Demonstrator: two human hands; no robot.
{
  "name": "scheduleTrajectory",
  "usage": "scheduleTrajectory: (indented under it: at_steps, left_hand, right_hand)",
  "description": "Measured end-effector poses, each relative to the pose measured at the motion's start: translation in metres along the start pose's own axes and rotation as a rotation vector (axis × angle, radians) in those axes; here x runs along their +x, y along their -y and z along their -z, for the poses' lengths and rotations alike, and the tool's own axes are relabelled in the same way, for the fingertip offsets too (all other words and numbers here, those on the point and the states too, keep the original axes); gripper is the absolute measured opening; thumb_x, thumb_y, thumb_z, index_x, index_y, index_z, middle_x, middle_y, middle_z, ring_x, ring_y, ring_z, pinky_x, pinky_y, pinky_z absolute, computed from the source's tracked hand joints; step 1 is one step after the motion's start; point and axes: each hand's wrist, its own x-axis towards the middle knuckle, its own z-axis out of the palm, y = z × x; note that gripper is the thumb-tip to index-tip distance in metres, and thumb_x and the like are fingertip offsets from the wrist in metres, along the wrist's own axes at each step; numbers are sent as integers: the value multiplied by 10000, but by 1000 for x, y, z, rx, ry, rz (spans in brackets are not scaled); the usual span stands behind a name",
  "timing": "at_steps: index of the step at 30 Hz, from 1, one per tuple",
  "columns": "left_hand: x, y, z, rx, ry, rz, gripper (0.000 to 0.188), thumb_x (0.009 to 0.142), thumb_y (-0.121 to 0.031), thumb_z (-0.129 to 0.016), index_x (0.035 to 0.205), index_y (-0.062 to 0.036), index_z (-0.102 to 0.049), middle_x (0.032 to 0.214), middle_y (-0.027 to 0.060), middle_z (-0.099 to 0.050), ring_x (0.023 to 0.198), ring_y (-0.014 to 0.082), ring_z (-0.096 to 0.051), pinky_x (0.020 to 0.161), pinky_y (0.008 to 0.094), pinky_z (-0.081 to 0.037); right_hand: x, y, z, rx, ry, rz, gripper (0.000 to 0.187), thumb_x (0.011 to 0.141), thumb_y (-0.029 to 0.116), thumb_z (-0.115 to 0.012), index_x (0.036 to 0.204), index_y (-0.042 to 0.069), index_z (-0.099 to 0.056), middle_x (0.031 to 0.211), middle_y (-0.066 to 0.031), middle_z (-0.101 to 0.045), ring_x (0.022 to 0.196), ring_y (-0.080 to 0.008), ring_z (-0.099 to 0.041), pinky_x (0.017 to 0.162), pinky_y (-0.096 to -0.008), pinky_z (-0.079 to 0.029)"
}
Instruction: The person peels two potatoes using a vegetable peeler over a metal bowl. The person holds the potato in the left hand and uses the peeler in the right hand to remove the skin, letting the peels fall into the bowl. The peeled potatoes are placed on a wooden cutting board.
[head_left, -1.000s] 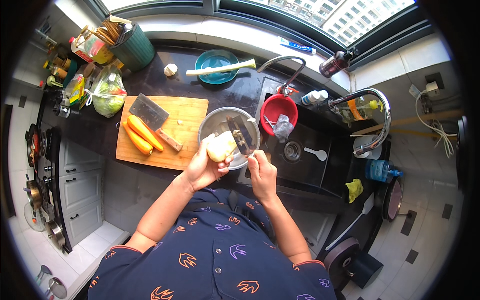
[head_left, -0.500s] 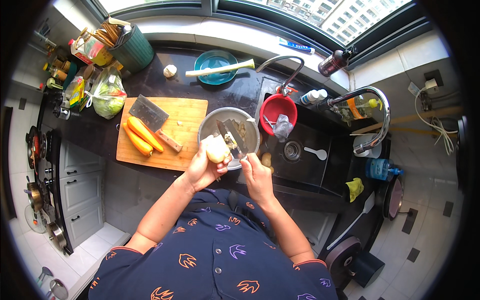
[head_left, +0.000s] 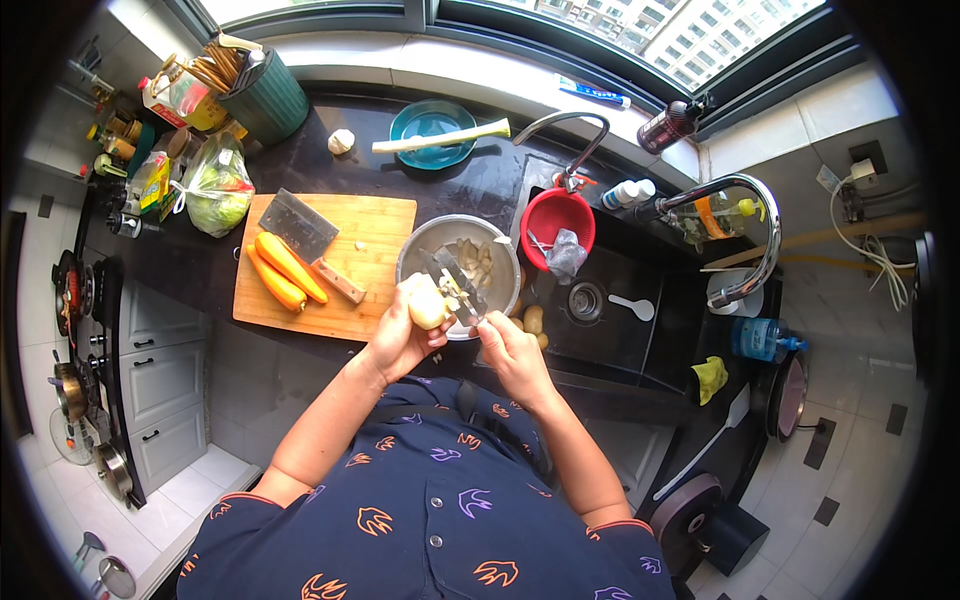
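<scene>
My left hand [head_left: 393, 335] is wrapped round a peeled, pale yellow potato [head_left: 427, 306]. My right hand [head_left: 515, 355] grips a small knife [head_left: 456, 272], its blade touching the potato's right side with pale bits stuck to it. Both hands are over the near edge of a grey metal bowl [head_left: 425, 234]. Inside the bowl lie several pale cut pieces [head_left: 476, 260]. Several unpeeled potatoes [head_left: 533, 320] sit just right of the bowl, partly hidden by it and by my right hand.
Left of the bowl, a wooden cutting board [head_left: 370, 225] bears a cleaver [head_left: 299, 224] and peeled carrots [head_left: 282, 270]. Behind are a teal plate [head_left: 425, 117] with a leek [head_left: 470, 133] across it and a garlic bulb [head_left: 341, 141]. A red basket [head_left: 545, 205] stands at the sink [head_left: 640, 350].
The knife has shifted slightly at the potato, and the potato has turned a little in my left hand. More of the cut pieces in the bowl show.
</scene>
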Motion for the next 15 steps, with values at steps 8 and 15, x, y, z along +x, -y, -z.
scheduleTrajectory:
  at_steps: [8,15]
  left_hand:
    - [-1,-4,0,4,98,17,608,1017,-616,-343,1225,-66,-500,841,72,-520,657,99,-444,605,228,-423]
    - [1,0,5,33,73,3,627,1008,-636,-336,1219,-68,-495,861,68,-535,667,99,-461,620,232,-429]
  right_hand:
    - [7,-4,7,-139,-151,26,203,1026,236,-552,991,38,-583,654,-115,-560,560,-213,-552,561,-335,-441]
    - [5,2,-2,-284,-182,107,193,1005,235,-585,997,43,-573,704,-177,-596,653,-355,-642,572,-395,-468]
